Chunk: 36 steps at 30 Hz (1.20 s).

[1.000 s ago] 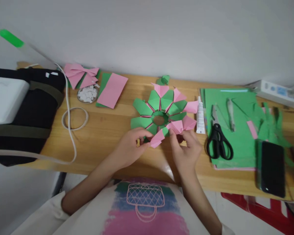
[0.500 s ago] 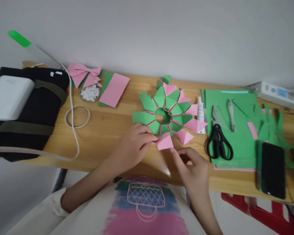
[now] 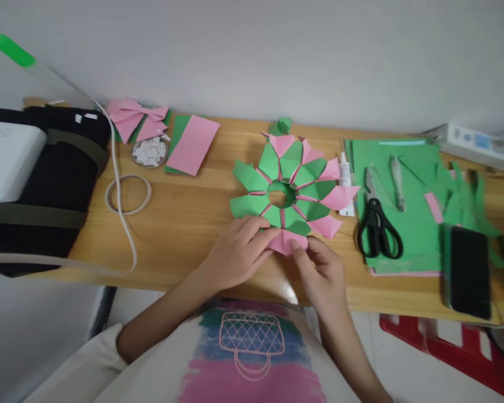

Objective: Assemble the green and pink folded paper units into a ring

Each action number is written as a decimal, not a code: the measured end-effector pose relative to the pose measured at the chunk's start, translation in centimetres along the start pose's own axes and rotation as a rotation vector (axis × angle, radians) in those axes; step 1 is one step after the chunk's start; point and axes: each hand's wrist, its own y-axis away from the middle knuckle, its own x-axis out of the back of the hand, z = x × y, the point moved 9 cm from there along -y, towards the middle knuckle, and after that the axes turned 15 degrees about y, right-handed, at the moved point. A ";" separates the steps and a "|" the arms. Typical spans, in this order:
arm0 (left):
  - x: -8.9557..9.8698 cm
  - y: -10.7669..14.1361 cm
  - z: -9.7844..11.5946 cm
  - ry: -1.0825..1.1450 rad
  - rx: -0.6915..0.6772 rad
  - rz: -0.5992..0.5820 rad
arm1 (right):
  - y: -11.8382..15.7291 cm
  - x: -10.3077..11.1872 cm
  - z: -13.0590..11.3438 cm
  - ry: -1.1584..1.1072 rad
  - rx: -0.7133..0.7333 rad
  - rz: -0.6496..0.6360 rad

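Note:
A ring-shaped paper flower [image 3: 293,159] of green and pink folded pieces lies on the wooden table, with a round hole at its middle. Along its near edge, my left hand [image 3: 244,249] pinches the left side of a pink folded petal [image 3: 283,242]. My right hand [image 3: 321,266] grips that petal's right side between thumb and fingers. Some fingertips are hidden behind the paper. To the right of the flower lies a white glue tube [image 3: 345,184].
Black scissors [image 3: 376,224], a cutter [image 3: 397,182] and paper scraps rest on green sheets [image 3: 420,246]. A phone [image 3: 467,271] lies near the right edge. Leftward are pink cards [image 3: 194,144], a dish of white bits [image 3: 150,151], folded pink pieces [image 3: 136,118] and a cable [image 3: 120,193].
My right hand has moved up and now holds the pink petal, its thumb on the paper. The flower looks flatter and slightly turned. The whole view has shifted a little.

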 end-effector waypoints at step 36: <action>0.3 0.3 0.1 -0.031 -0.053 0.062 | -0.9 0.2 -1.0 0.237 0.008 -0.003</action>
